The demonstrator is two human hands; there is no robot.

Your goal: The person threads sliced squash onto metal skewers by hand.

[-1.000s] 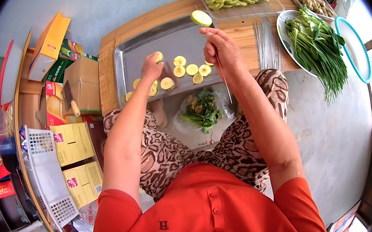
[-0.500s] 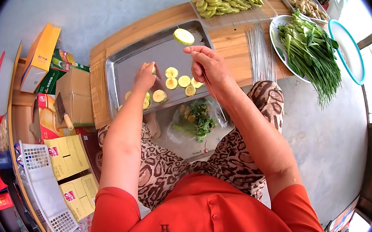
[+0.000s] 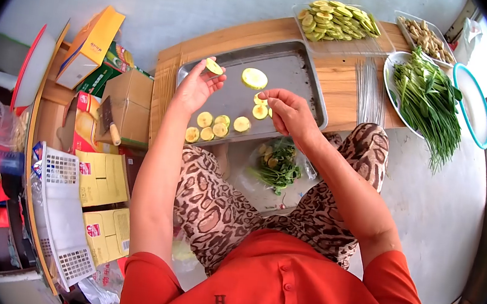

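Observation:
Above the left side of the metal tray (image 3: 290,55), my left hand (image 3: 198,87) holds a green-edged zucchini slice (image 3: 213,66) between thumb and fingers. My right hand (image 3: 288,114) is pinched on a thin metal skewer, most of it hidden by the hand. A larger zucchini slice (image 3: 254,79) is at the skewer's tip, over the tray. Several more slices (image 3: 242,124) lie along the tray's near edge, and a few are partly behind my right fingers.
Behind the tray, a clear container holds stacked skewered slices (image 3: 336,21). To the right are loose skewers (image 3: 370,91), a plate of leafy greens (image 3: 427,92) and a tray of pale pieces (image 3: 425,39). Boxes (image 3: 128,103) and a cleaver (image 3: 109,120) are at left.
My left hand has lifted away from the slices with one in its fingers, palm turned upward. The slice on the skewer remains near my right hand. The camera view has shifted.

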